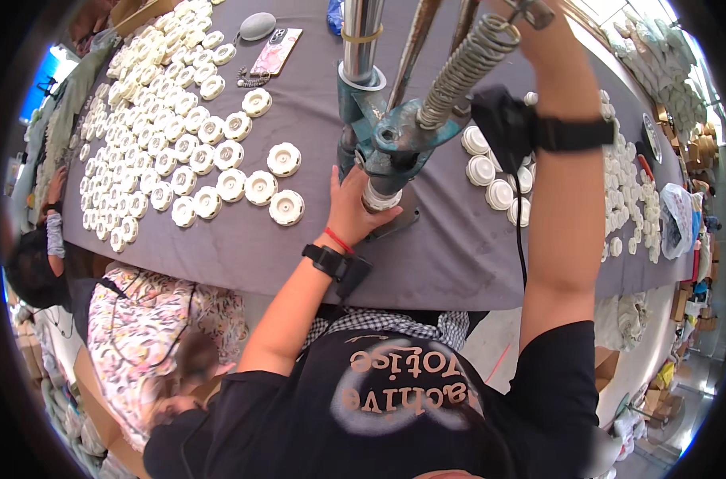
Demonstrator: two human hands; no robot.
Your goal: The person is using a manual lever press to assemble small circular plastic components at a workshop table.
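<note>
At the middle of the table stands a teal hand press [395, 152] with a bright steel column and a coiled spring. My left hand [353, 199] is closed round a white round plastic part [379, 198] under the press head, with the thumb along its near side. The head sits right on top of this part and hides some of it. My right hand [545, 38] is raised at the upper edge beside the spring's upper end and the metal linkage. Its fingers are cut off and hidden there, so their grip does not show.
Many white ribbed knobs [231, 184] cover the table's left side. Smooth white caps [481, 170] lie right of the press, partly behind my right arm. A phone [277, 52] and a grey oval device [258, 26] lie at the back. Another person's hand [57, 185] rests at the far left.
</note>
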